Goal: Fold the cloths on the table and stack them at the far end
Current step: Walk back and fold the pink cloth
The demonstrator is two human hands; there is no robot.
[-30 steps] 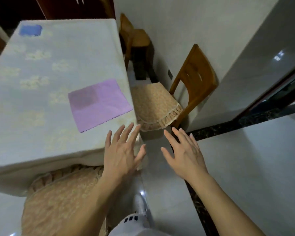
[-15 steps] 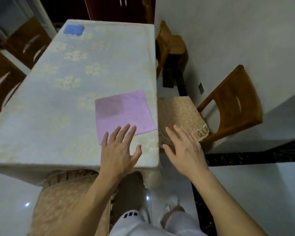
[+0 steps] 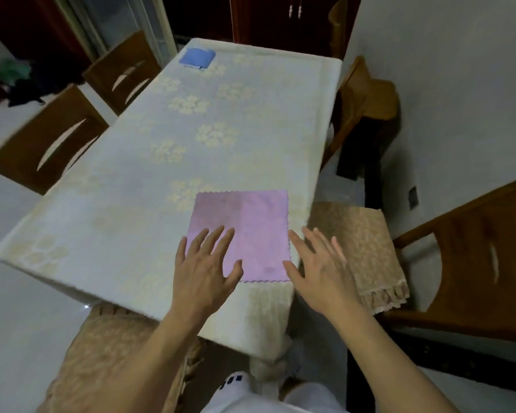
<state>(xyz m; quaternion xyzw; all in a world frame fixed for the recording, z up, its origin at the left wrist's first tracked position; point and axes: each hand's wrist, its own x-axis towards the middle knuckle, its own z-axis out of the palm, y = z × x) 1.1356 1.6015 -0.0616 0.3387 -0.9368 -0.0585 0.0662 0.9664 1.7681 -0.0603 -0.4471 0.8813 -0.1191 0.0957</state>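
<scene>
The left hand, fingers spread, has moved onto the purple cloth's near-left corner; the right hand, also spread, now hovers beside its right edge; folding looks about to begin; a folded blue cloth waits far beyond it on the worktop.

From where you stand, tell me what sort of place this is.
Most likely a home dining room. A long table under a pale floral tablecloth is ringed by wooden chairs with carved backs, some with beige fringed seat cushions. A flat lilac cloth and a folded blue cloth lie on it.
</scene>
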